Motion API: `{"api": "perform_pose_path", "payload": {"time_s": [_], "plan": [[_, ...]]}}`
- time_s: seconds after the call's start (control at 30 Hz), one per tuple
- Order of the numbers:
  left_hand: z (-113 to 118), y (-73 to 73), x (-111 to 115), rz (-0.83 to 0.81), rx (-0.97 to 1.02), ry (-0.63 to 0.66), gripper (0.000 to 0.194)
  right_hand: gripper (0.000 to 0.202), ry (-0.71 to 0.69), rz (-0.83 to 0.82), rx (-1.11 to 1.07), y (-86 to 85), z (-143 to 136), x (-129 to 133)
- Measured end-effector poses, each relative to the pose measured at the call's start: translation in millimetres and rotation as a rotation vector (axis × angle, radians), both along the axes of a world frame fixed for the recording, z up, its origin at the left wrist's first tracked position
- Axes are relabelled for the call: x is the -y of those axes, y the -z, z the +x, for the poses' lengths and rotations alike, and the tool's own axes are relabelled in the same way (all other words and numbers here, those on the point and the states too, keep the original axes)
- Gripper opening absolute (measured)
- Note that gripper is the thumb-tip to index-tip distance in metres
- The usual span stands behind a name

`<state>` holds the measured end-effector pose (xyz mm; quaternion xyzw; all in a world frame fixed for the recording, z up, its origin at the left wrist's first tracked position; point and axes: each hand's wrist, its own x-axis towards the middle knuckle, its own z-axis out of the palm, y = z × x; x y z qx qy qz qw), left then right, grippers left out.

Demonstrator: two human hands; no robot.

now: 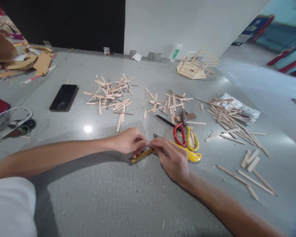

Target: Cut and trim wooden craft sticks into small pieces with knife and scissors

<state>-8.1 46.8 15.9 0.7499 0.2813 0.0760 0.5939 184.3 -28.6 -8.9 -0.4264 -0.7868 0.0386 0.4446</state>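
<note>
My left hand (128, 141) is closed in a pinch on one end of a small wooden craft stick (148, 143). The fingertips of my right hand (171, 156) pinch the other end, so the two hands nearly meet. Just below them, a narrow yellowish strip (141, 156) lies on the grey table (128, 200). A yellow-handled cutter (194, 156) rests behind and beside my right hand, its middle partly hidden by the hand. Scissors (179, 134) with one red and one yellow loop lie just beyond, next to a black pen (164, 120).
Loose craft sticks (111, 93) are scattered ahead, with another pile (230, 120) on the right. A stick-built frame (197, 65) stands at the back right. On the left lie a phone (64, 97), a white cable (14, 112) and cardboard scraps (42, 62).
</note>
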Motion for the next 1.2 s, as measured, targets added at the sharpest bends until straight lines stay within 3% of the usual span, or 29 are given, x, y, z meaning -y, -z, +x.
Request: {"api": "perform_pose_path", "payload": {"time_s": [0.3, 0.53, 0.77, 0.97, 1.2], "plan": [[0.8, 1.1, 4.4, 0.026, 0.007, -0.031, 0.035, 0.027, -0.085, -0.031, 0.036, 11.0, 2.5, -1.8], [2.5, 2.6, 4.4, 0.007, -0.007, -0.045, 0.034, 0.021, -0.079, -0.034, 0.046, 2.8, 1.0, -1.9], [3.1, 3.2, 18.4, 0.235, 0.104, -0.226, 0.038, 0.022, 0.022, 0.095, 0.127, -5.9, 1.8, 3.8], [2.6, 2.8, 24.8, 0.371, 0.107, -0.241, 0.038, 0.023, 0.052, 0.161, 0.182, -2.0, 3.7, 9.1], [2.1, 1.6, 27.1, 0.429, 0.144, -0.193, 0.037, 0.032, -0.005, 0.234, 0.251, 4.5, 11.5, 14.0]]}}
